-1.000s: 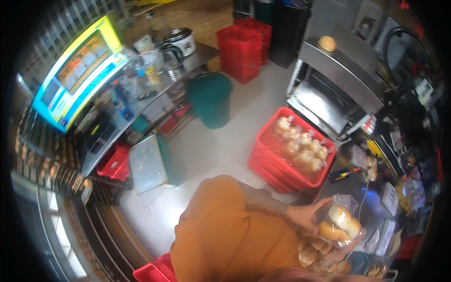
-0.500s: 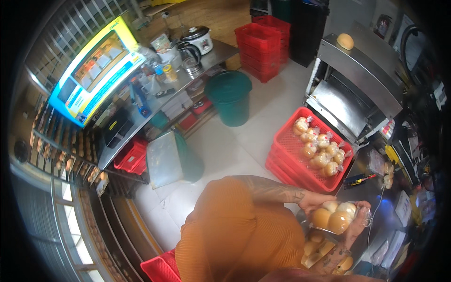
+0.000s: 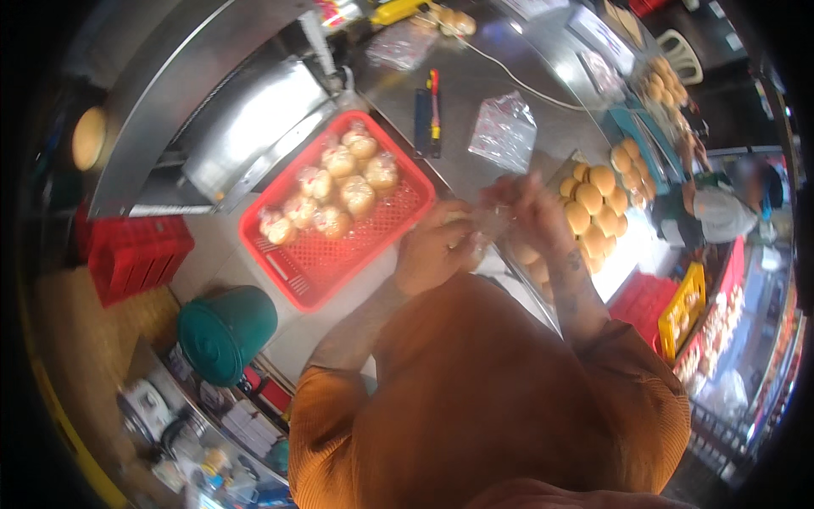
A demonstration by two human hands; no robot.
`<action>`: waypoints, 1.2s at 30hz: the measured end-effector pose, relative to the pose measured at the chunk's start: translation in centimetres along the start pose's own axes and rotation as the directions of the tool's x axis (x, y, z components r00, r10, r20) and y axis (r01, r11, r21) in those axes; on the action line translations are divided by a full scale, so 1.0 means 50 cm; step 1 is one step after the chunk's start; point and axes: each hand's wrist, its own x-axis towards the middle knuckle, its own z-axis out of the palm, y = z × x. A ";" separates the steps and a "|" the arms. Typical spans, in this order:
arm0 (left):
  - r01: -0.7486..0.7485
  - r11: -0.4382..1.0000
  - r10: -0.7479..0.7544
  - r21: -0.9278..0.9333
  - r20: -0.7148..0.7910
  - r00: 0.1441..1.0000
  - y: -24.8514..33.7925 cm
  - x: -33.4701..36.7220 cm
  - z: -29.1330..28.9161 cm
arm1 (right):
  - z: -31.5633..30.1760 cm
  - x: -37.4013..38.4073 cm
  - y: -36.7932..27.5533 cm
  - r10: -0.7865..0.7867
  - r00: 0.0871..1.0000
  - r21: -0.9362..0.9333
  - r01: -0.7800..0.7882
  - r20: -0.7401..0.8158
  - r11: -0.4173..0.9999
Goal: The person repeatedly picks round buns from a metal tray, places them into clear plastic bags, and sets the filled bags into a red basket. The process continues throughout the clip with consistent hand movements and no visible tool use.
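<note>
A clear plastic bag of buns (image 3: 485, 242) is between my hands, in front of my body. My left hand (image 3: 434, 252) is closed around one side of it, its fingers curled. Blurred by motion, my right hand (image 3: 543, 216) has its fingers bunched at the bag's loose plastic. The buns inside are mostly hidden by my hands. To the left of my left hand, a red crate (image 3: 292, 288) holds several tied bags of buns (image 3: 356, 195). Beyond my right hand lies a pile of loose buns (image 3: 593, 204).
Flat plastic bags (image 3: 504, 131) and a cutter knife (image 3: 435, 114) lie on the metal table (image 3: 475, 64). A metal machine (image 3: 246, 110) stands beyond the crate. At left is a green lidded bin (image 3: 227, 332). Another person (image 3: 721, 208) is at far right.
My view has swung right, toward the table. The bag of buns has shifted from a spread two-handed hold to close before my body, with my right hand at its loose plastic.
</note>
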 end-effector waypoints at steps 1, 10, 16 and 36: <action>-0.016 0.999 0.015 0.036 0.035 0.999 -0.013 0.017 -0.013 | -0.028 0.005 -0.003 0.026 0.997 -0.016 -0.027 -0.077 1.000; -0.475 0.768 0.216 0.430 0.525 0.823 -0.140 0.164 -0.080 | 0.013 0.105 0.135 0.608 0.788 -0.170 -0.589 0.100 0.791; 0.247 0.966 -0.195 0.083 0.856 0.478 -0.346 0.325 -0.147 | 0.031 0.245 0.117 -0.020 0.998 -0.863 0.067 0.066 0.501; -0.057 0.754 -0.615 0.655 0.734 0.287 -0.493 0.623 -0.092 | -0.057 0.486 0.180 0.113 0.978 -0.906 -0.206 -0.176 0.370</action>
